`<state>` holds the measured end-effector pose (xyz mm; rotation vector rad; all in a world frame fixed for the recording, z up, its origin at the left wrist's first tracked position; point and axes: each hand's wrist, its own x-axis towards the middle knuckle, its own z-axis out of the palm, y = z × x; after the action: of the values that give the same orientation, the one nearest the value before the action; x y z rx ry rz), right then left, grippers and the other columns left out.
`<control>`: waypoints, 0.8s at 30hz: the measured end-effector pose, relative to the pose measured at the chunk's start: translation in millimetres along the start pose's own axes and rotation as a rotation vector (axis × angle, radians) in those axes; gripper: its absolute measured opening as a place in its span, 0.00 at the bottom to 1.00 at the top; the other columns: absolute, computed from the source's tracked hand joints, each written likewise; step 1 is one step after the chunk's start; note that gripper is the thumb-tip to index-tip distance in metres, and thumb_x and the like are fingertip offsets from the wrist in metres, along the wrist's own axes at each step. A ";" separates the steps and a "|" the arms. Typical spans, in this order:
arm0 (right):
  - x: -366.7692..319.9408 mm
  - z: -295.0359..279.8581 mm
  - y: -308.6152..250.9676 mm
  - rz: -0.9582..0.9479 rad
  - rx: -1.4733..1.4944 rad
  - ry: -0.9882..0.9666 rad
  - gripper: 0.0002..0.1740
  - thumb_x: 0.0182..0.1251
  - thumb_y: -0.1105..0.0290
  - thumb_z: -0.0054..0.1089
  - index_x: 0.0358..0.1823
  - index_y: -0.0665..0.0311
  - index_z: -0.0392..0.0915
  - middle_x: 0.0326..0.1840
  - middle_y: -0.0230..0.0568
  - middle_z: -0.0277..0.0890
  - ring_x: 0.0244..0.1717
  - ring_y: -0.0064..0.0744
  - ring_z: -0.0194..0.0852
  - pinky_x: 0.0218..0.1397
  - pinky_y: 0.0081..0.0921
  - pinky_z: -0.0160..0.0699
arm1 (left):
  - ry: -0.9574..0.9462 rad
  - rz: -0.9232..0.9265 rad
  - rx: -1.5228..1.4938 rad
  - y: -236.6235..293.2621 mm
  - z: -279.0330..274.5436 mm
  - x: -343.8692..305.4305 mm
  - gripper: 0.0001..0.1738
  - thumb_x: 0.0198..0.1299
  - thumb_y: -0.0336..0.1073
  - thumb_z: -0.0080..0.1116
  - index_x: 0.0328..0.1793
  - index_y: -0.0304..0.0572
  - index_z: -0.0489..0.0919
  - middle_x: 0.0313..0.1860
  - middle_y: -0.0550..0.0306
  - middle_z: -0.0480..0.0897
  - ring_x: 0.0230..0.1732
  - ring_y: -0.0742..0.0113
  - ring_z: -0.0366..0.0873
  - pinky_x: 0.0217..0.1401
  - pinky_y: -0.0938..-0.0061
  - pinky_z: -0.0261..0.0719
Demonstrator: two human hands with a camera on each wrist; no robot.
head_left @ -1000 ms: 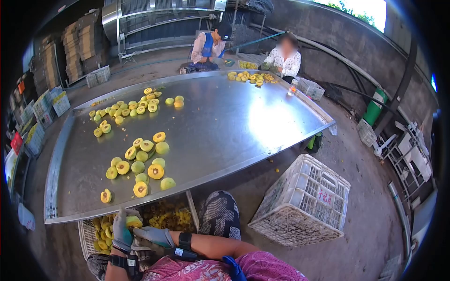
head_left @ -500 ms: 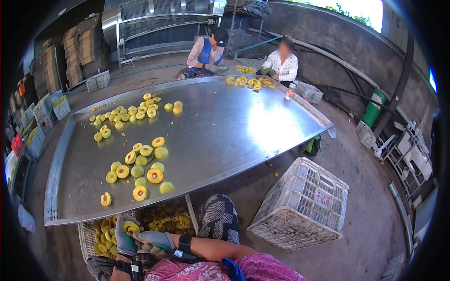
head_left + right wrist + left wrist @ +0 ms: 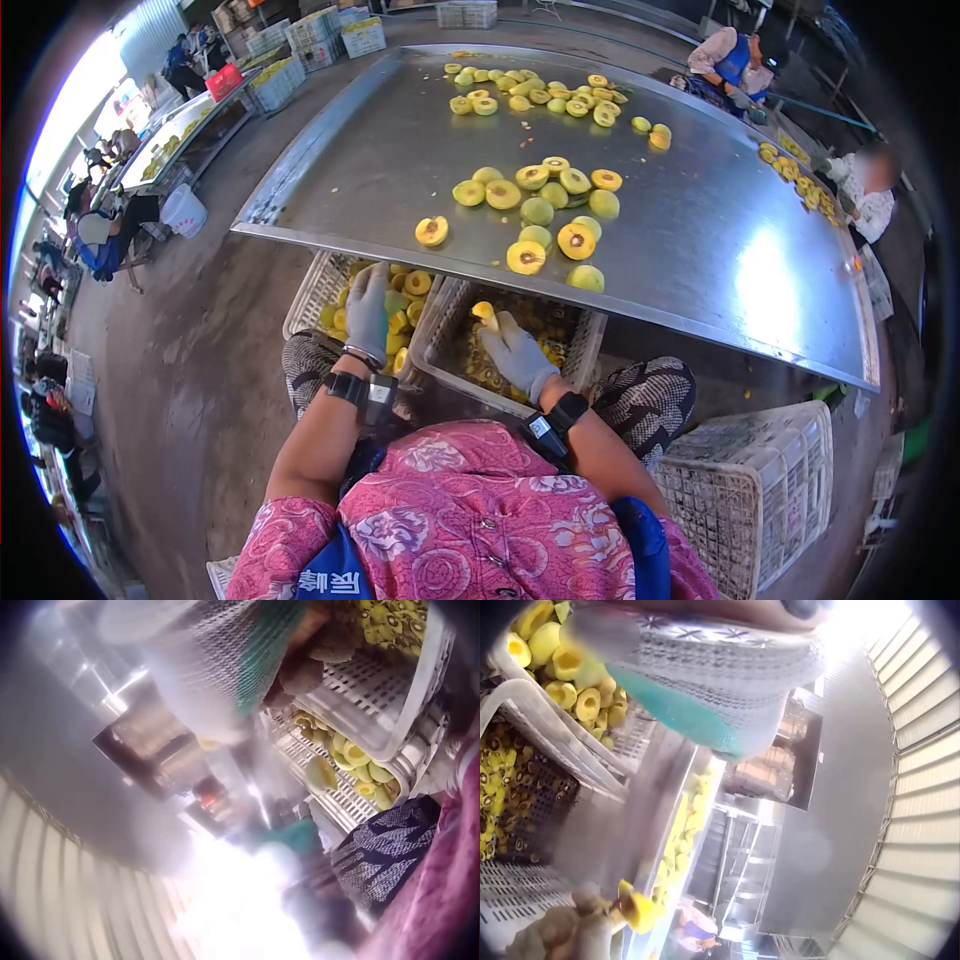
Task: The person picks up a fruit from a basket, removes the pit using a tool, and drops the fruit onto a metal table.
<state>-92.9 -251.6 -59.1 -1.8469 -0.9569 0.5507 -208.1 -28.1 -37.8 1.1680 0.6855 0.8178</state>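
My gloved left hand (image 3: 368,312) hangs over the left white crate (image 3: 303,303), its fingers pointing down among halved yellow-green fruit (image 3: 417,283). A fruit half (image 3: 321,774) shows close to that hand in the right wrist view, against the crate's side. My gloved right hand (image 3: 517,355) is over the right crate (image 3: 432,347), which holds many small dark-centred fruit scraps (image 3: 470,372). Between its curled fingers it pinches a piece of yellow fruit (image 3: 484,312), also visible in the left wrist view (image 3: 636,909).
Several fruit halves (image 3: 526,257) lie on the metal table (image 3: 390,150), whose near edge overhangs both crates. An upturned white crate (image 3: 760,500) stands at my right. Two people sit at the table's far right, near more fruit (image 3: 800,185). At left is a white bucket (image 3: 184,212).
The head view has swung left. My hands, earlier together around a fruit half above the left crate, are now apart; the right one has moved over the crate of scraps.
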 end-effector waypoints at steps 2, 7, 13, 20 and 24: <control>3.3 -4.6 -7.6 0.030 -0.132 -0.020 0.19 0.72 0.55 0.53 0.51 0.63 0.65 0.39 0.63 0.78 0.42 0.62 0.79 0.42 0.45 0.74 | -0.084 -0.054 0.116 -0.5 1.6 -7.3 0.16 0.71 0.46 0.56 0.52 0.42 0.80 0.41 0.64 0.81 0.39 0.79 0.77 0.41 0.80 0.77; 2.1 -7.8 -20.1 -0.049 -0.348 -0.021 0.20 0.70 0.56 0.56 0.52 0.62 0.64 0.43 0.61 0.79 0.47 0.64 0.78 0.45 0.51 0.75 | -0.451 -0.542 0.062 2.7 47.0 -44.9 0.19 0.71 0.47 0.55 0.60 0.44 0.75 0.44 0.63 0.80 0.39 0.74 0.79 0.41 0.76 0.79; 1.5 -12.9 -5.9 0.008 -0.488 0.014 0.18 0.70 0.58 0.56 0.52 0.59 0.64 0.44 0.58 0.79 0.47 0.60 0.79 0.46 0.50 0.76 | -0.484 -0.531 0.002 -25.7 57.8 -45.3 0.20 0.71 0.43 0.57 0.62 0.40 0.74 0.34 0.65 0.78 0.27 0.78 0.73 0.30 0.81 0.72; -1.0 -24.1 16.8 0.190 -0.514 -0.004 0.22 0.70 0.56 0.56 0.54 0.64 0.63 0.44 0.62 0.81 0.48 0.64 0.79 0.48 0.53 0.76 | -0.466 0.104 0.662 -7.3 53.4 -34.8 0.22 0.65 0.44 0.62 0.59 0.39 0.79 0.37 0.61 0.80 0.34 0.74 0.77 0.37 0.76 0.76; 0.0 -24.1 9.4 0.183 -0.425 -0.087 0.23 0.71 0.54 0.56 0.53 0.63 0.63 0.43 0.65 0.80 0.48 0.66 0.78 0.48 0.53 0.75 | -0.261 0.370 0.956 43.7 54.4 4.8 0.22 0.61 0.49 0.63 0.56 0.44 0.82 0.46 0.48 0.83 0.41 0.57 0.82 0.47 0.67 0.80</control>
<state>-72.2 -266.9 -56.8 -2.3232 -1.0264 0.5732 -169.4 -44.1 18.2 2.2734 0.6594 0.6134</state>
